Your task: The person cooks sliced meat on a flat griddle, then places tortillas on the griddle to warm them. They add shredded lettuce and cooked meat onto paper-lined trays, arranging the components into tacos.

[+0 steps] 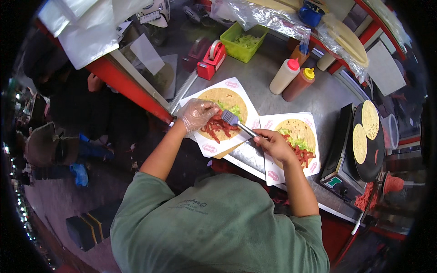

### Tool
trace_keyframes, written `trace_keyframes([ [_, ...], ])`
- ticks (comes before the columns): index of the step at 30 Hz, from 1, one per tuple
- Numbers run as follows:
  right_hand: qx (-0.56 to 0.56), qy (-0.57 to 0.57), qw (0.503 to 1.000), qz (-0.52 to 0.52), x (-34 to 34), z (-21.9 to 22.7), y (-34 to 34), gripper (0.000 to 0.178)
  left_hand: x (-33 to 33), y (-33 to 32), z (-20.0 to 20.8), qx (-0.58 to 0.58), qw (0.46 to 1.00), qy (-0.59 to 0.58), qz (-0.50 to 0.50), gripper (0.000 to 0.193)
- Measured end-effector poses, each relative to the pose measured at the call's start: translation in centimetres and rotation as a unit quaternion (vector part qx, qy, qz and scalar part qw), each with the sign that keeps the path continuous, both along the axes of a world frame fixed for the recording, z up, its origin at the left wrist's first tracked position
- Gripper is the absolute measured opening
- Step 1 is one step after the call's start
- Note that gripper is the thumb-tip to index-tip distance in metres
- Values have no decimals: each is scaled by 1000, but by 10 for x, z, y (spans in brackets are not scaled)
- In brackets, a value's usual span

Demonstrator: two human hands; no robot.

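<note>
My left hand [199, 116], in a clear plastic glove, has its fingers curled together on the red meat strips [223, 129]. The strips lie with shredded lettuce [235, 109] on a flat tortilla [214, 96] over white printed paper [208, 148]. My right hand [272, 144], bare, grips the metal handle of a brush-like utensil [231, 118]. Its grey head rests at the edge of the meat. To the right, a second tortilla [291, 128] bears lettuce and meat strips on its own paper sheet [273, 174].
A red tape dispenser [212, 62] and a green lettuce bin [246, 42] stand behind. Two sauce bottles [285, 76] are farther right. Two flatbreads [360, 144] lie on a black griddle [369, 169] at the right. The counter's red-framed edge [132, 91] runs along the left.
</note>
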State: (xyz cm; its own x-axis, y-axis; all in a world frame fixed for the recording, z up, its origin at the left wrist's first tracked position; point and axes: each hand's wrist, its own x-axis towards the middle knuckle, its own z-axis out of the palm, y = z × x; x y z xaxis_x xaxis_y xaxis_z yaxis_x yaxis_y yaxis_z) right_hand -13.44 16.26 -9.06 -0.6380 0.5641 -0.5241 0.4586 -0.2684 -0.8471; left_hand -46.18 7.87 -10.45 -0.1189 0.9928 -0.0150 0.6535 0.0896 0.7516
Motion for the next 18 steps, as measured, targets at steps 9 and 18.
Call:
trace_keyframes([
  [9,135,96,986,-30,9,8,-5,43,-11,29,38,-97,984,-147,-35,24],
  [18,455,-50,889,-36,189,121,-13,33,61,6,31,77,962,-262,-9,50],
])
